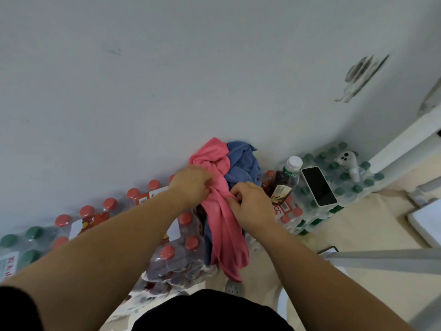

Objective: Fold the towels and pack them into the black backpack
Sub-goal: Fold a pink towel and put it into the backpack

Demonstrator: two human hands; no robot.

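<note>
I get a bright, even feed under soft, cool light with no clear source; shadows are faint, without hard edges. The wall (pixel 167 80) reads flat grey-white, the pink towel (pixel 224 225) vivid. Detail is slightly soft throughout. The wide lens bows the rail (pixel 393 149) at the right edge and stretches the corners.

Pink towel (pixel 222 211) and blue towel (pixel 243 161): soft, matt, napped cloth, heavily creased. Bottles (pixel 171 273): clear glossy plastic wrapped in shiny, wrinkled film; caps (pixel 167 252) of smooth matt plastic. Phone (pixel 318 186): glossy black screen, smooth white casing. Wall (pixel 167 80): matt paint, scuffed at right. Floor (pixel 358 223): smooth.
</note>
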